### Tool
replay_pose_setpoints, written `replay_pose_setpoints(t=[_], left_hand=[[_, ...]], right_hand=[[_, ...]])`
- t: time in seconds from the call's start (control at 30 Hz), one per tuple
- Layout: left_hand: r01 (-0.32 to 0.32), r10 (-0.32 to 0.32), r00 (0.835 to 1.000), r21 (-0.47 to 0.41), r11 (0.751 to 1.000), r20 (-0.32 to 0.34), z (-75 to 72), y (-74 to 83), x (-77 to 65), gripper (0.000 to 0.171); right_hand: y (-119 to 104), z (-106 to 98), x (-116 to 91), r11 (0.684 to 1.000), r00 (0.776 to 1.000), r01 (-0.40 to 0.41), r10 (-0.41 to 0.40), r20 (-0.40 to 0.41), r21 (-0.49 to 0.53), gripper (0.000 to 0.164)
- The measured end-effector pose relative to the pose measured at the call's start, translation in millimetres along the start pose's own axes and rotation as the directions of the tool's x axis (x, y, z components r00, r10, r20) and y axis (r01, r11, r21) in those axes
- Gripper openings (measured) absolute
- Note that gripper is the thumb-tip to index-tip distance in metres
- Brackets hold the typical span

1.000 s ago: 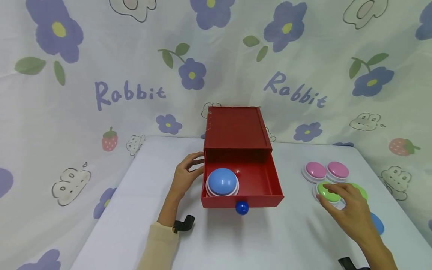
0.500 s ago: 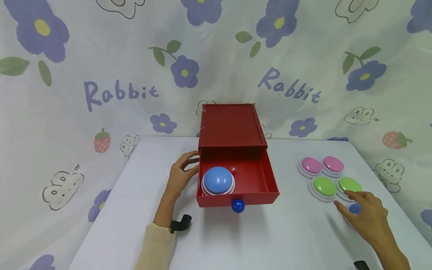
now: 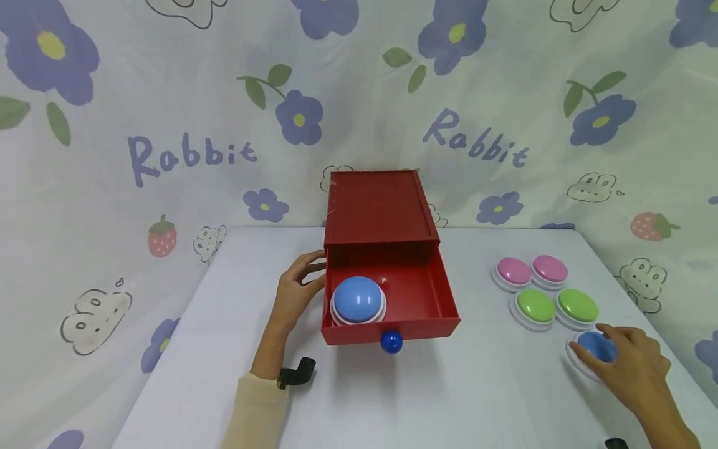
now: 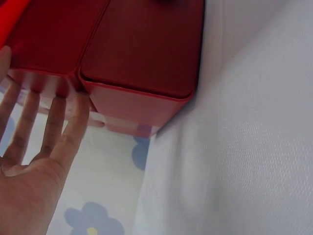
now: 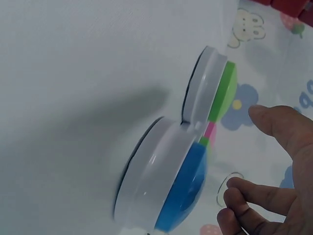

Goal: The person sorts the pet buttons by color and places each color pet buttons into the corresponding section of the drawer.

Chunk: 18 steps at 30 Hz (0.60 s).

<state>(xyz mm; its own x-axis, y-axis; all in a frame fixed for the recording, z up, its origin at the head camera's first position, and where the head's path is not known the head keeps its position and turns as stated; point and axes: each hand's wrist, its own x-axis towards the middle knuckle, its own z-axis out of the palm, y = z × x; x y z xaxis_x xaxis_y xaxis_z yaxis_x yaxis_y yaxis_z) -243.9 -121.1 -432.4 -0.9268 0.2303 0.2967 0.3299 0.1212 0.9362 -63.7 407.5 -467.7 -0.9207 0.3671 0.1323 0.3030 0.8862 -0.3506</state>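
Observation:
A red box (image 3: 381,209) stands with its drawer (image 3: 429,330) pulled out toward me. In the drawer's left part lies a blue-domed push button (image 3: 358,299) with a white base. My left hand (image 3: 294,293) touches the box's left side with extended fingers; the left wrist view shows the fingertips (image 4: 57,103) against the red wall. Over at the right, my right hand (image 3: 636,362) hovers above a second blue button (image 3: 596,346), thumb and fingers apart. A gap shows between that hand and the blue dome (image 5: 185,188) in the right wrist view.
Two green buttons (image 3: 535,305) sit just beyond the right blue one, and two pink buttons (image 3: 513,271) behind those. A blue knob (image 3: 391,342) sticks out from the drawer front. Patterned cloth (image 3: 191,93) hangs behind the white table (image 3: 477,386).
My right hand has moved from above the green buttons toward me and right, to the blue button. The left hand stays at the box. The head view has shifted slightly.

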Motion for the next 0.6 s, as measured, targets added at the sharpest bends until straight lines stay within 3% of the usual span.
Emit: replay_pose_setpoints(t=[0.23, 0.6], left_hand=[[-0.037, 0.037, 0.999, 0.002, 0.999, -0.019, -2.6, -35.1, 7.4, 0.045], [-0.014, 0.014, 1.000, -0.006, 1.000, -0.021, -1.7, -32.8, 8.6, 0.046]], right_hand=[[12.9, 1.6, -3.3, 0.995, 0.996, -0.077, 0.079, 0.036, -0.063, 0.086], [26.1, 8.1, -9.4, 0.974, 0.973, -0.206, 0.214, 0.088, -0.096, 0.095]])
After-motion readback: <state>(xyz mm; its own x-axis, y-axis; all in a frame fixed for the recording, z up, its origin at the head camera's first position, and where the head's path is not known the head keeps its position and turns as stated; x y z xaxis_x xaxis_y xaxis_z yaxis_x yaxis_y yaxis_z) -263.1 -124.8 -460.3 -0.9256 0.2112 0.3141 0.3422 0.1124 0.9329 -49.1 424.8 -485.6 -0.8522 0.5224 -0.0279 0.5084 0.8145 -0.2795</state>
